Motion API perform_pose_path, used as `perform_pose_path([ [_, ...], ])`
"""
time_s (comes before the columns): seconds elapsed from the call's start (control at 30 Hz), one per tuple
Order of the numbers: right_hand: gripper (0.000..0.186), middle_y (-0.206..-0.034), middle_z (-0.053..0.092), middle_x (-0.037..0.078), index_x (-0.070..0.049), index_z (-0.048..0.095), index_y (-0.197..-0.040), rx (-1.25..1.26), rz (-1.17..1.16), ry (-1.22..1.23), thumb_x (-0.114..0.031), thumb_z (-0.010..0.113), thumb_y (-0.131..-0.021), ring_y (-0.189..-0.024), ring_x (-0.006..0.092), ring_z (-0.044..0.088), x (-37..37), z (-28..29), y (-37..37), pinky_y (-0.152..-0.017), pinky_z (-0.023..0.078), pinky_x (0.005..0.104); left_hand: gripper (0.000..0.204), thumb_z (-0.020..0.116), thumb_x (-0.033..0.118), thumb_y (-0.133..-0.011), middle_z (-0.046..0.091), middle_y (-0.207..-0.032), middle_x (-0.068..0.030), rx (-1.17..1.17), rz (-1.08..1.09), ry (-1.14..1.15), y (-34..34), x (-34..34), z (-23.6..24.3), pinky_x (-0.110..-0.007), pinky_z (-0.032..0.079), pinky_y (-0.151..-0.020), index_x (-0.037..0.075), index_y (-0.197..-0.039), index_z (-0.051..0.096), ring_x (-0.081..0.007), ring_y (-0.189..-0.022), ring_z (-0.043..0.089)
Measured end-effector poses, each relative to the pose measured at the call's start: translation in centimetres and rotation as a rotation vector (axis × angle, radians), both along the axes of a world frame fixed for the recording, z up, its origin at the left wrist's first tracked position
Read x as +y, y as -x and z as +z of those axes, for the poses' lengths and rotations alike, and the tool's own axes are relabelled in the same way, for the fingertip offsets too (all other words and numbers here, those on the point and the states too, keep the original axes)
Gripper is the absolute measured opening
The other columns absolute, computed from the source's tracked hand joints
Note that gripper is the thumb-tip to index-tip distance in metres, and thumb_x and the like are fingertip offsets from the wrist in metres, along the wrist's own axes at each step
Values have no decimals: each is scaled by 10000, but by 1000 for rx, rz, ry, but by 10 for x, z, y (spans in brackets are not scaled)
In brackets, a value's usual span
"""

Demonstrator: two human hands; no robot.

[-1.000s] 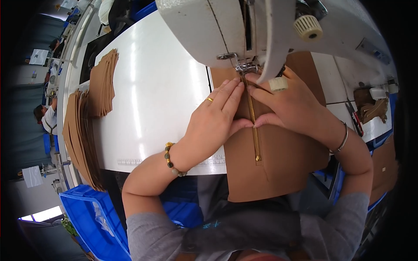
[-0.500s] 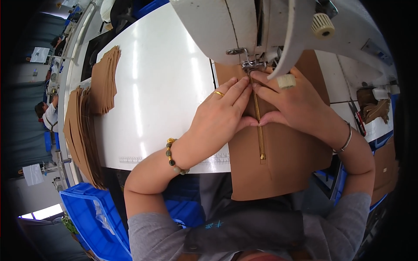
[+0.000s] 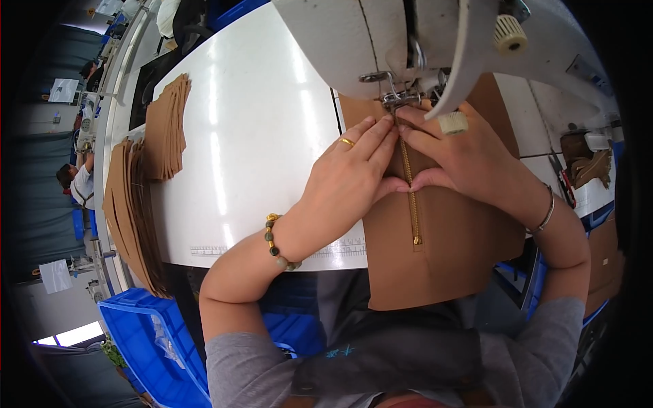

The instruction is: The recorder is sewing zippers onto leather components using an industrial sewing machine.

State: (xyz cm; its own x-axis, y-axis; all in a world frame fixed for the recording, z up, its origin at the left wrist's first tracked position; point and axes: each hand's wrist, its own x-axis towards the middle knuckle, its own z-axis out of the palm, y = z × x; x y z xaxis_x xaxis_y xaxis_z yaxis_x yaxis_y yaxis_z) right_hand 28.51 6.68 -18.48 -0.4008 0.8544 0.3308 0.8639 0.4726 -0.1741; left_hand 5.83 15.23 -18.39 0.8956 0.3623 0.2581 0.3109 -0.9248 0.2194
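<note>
A brown panel, of leather or a similar sheet, lies under the presser foot of a white sewing machine. A brass-toothed zipper runs down its middle, set in a narrow slot. My left hand rests flat on the panel left of the zipper, fingers stretched toward the foot. On the other side my right hand lies with fingers extended, their tips close to the foot and partly behind the machine's curved guard. Both thumbs meet across the zipper. The needle point is hidden.
Stacked brown pieces and longer brown strips lie at the white table's left edge. A blue crate stands below left. Scissors lie right of the machine, beside more brown pieces. Another person sits far left.
The panel and zipper have slid slightly away from me under the presser foot, both hands keeping their places on it. The whole view has shifted a little.
</note>
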Motion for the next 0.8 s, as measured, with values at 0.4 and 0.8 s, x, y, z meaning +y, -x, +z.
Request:
perform_pose_path([
  [0.4,640,-1322,683,131,-40,674,-1193,-9,-6,-4,-514,786,-779,-1234,353,599,1,0,-2,-1216,369,533,763,805,392,-796,602,-1470,-144,-11,3,16,-1,1,-1,-415,512,-1107,-39,-1398,619,-349,-1374,560],
  [0.8,716,-1092,710,82,-104,702,-1242,-106,-50,-181,-607,758,-735,-1044,271,638,0,-1,-3,-1112,437,475,719,823,369,-796,628,-1406,-125,-33,29,11,0,3,-1,-407,528,-1080,-14,-1378,647,-322,-1366,577],
])
